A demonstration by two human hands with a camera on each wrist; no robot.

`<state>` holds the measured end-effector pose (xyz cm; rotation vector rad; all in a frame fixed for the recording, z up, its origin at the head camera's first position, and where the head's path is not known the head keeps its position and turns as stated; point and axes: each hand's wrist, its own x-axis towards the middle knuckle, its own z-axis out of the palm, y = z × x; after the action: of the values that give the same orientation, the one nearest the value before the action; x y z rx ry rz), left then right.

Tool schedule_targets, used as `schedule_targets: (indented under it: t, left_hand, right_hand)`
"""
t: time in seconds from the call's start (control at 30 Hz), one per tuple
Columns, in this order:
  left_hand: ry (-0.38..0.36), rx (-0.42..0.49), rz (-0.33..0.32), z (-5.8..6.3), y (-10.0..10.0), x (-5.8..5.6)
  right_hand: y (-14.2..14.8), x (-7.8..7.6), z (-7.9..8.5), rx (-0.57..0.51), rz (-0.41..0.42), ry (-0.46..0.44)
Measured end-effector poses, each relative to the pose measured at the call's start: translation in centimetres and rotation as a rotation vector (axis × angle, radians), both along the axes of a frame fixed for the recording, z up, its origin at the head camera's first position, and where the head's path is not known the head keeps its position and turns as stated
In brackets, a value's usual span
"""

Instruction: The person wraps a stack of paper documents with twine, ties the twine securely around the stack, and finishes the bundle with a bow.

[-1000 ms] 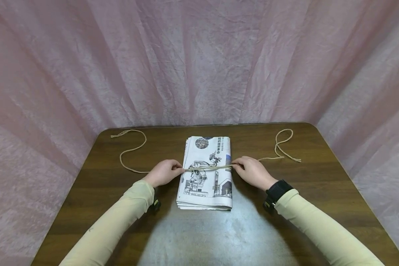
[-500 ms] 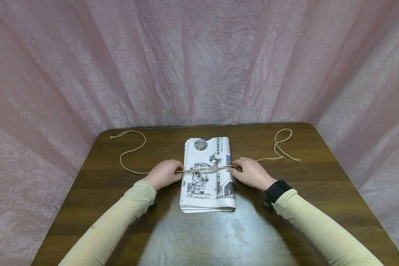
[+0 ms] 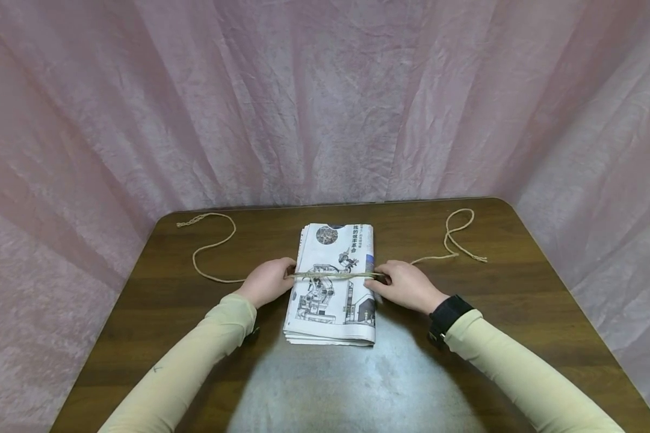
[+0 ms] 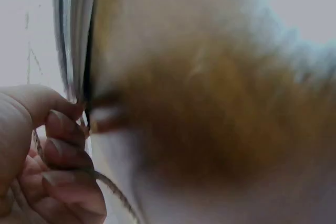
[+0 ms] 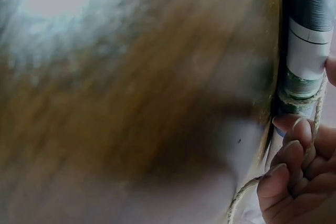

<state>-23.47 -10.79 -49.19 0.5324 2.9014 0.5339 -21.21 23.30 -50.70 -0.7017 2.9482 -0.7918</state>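
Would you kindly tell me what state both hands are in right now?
Left hand: closed, holding the twine at the left edge of the folded newspapers.
Right hand: closed, holding the twine at their right edge.

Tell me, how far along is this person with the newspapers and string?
Done: the newspapers are folded and stacked, with string across the top and round one side. In hand: the left hand and right hand grip it at either side. Remaining, probably: tying off the loose ends, which lie on the table.
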Motion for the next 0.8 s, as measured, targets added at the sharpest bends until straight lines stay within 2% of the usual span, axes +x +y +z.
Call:
schedule_targets:
  t: [0.2, 0.37, 0.43, 0.63, 0.8]
  left_hand:
    - [-0.042, 0.083, -0.005, 0.2, -0.2, 0.3]
    - [-0.02, 0.095, -0.064, 0.3, -0.3, 0.8]
    - [-0.022, 0.129, -0.086, 0.2, -0.7, 0.9]
    - [-0.109, 0.259, -0.099, 0.2, -1.9, 1.2]
    - [-0.108, 0.241, -0.121, 0.5, -2.2, 1.3]
  right_hand:
    - [0.2, -0.2, 0.3, -0.029, -0.004, -0.037]
    - [0.7, -0.4, 0.5, -0.031, -0.005, -0.052]
    - [0.9, -0.5, 0.6, -0.044, -0.001, -0.047]
    - [1.5, -0.6, 1.0, -0.093, 0.008, 0.04]
    - [1.8, -1.1, 1.0, -0.054, 0.041, 0.114]
